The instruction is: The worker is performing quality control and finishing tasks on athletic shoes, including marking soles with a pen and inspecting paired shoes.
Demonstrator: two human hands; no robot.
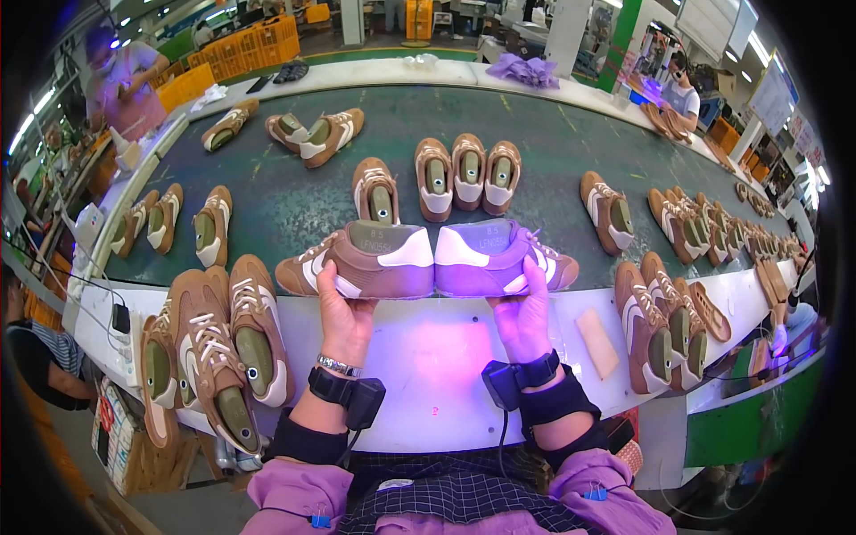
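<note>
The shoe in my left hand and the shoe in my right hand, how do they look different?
Direction: the left-hand shoe points its toe left, while the right-hand shoe points its toe right.
Colour: the left-hand shoe looks mostly brown; the right-hand shoe has a strong purple tint.
Shared: both have pale heel patches and stripes, and their heels face each other.

Green surface (294,201); brown shoes (468,169) atop

I can pass low over the white table (419,401), mid-front; held sneakers (379,267) block fwd, L sneaker cluster (198,334) & R sneaker group (637,334) hem the sides.
</note>
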